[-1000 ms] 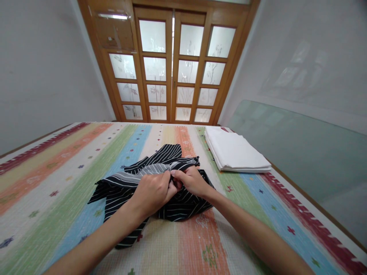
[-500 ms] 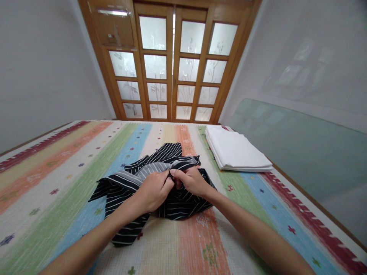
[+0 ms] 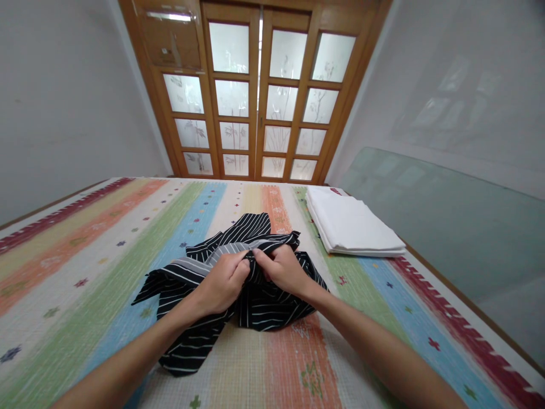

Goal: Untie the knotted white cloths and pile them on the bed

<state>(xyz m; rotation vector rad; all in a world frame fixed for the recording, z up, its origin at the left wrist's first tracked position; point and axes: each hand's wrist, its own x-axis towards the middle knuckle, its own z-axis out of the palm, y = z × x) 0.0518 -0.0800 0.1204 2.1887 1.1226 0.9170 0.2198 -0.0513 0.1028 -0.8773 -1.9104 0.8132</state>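
Note:
A black shirt with white stripes (image 3: 272,307) lies crumpled on the patterned cloth, its greyish inner side showing near the middle. What looks like a sleeve (image 3: 189,349) spreads out toward me on the left. My left hand (image 3: 227,281) is closed, pinching the fabric between thumb and curled fingers. Right beside it, my right hand (image 3: 283,270) grips the same stretch of the shirt, thumb pointing left. Both hands almost meet over the middle of the garment. The small detail between the fingertips is hidden.
A folded white cloth stack (image 3: 355,221) lies at the back right. The striped, colourful cloth (image 3: 106,255) covers the surface beneath. A pale green glass-like panel (image 3: 447,221) stands along the right wall. Wooden doors with glass panes (image 3: 259,102) close off the far end.
My hands have shifted slightly left and apart while keeping hold of the shirt. The sleeve-like part at the front left has slid a little toward me.

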